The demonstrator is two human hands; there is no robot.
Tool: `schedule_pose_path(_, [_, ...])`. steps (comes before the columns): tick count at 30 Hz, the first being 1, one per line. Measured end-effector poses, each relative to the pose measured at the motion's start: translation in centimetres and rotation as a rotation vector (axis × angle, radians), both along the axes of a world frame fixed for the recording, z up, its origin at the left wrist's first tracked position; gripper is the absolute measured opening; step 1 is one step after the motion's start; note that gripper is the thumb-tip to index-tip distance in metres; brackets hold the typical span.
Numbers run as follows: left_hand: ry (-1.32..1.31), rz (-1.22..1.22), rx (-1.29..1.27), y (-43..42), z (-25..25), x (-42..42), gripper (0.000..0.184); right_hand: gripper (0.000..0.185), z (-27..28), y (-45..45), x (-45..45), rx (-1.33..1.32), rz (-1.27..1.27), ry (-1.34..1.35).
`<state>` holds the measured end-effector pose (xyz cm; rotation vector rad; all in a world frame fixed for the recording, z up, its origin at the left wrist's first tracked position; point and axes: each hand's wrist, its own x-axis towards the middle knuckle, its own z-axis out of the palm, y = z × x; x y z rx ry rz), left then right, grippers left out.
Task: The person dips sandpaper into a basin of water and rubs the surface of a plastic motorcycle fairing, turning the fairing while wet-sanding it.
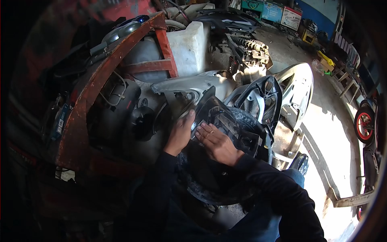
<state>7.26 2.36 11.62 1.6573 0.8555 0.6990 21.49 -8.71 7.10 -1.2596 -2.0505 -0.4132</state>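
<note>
My left hand grips the left edge of a black plastic motorcycle panel, thumb on top and the other fingers hidden behind it. My right hand lies across the same panel, fingers close together and pressed down on a small pale sheet that shows only at its edge. A whitish patch shows on the panel between the two hands. The panel is tilted above my lap. Below it rests a dark tyre, partly hidden by my arms.
A red metal frame stands at the left with dark parts on it. Grey and black fairings lean ahead to the right. Behind them are a shock absorber and a pale concrete block. A wheel with a red rim is at far right.
</note>
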Motion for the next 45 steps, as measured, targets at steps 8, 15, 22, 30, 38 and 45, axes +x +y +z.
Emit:
schedule_pose_path(8, [0.085, 0.011, 0.167, 0.6, -0.2, -0.4, 0.066, 0.045, -0.4, 0.6, 0.6, -0.116, 0.155, 0.102])
schedule_pose_path(15, [0.017, -0.089, 0.205, 1.5, -2.0, 0.7, 0.063, 0.035, 0.1, 0.9, 0.6, -0.105, 0.1, 0.077])
schedule_pose_path(22, [-0.186, 0.086, 0.23, 0.7, -3.4, 2.1, 0.061, 0.036, -0.3, -0.4, 0.7, -0.118, 0.07, 0.045])
schedule_pose_path(30, [-0.229, 0.279, 0.182, 0.2, -3.8, 3.2, 0.064, 0.035, -0.8, 0.5, 1.7, -0.097, 0.039, 0.077])
schedule_pose_path(38, [-0.142, 0.232, 0.166, 0.9, -3.7, 2.3, 0.064, 0.038, -1.0, 0.9, 1.3, -0.095, 0.09, 0.067])
schedule_pose_path(45, [-0.232, 0.286, 0.205, 0.3, -4.3, 2.7, 0.065, 0.032, 0.1, 0.9, 1.0, -0.014, -0.07, 0.103])
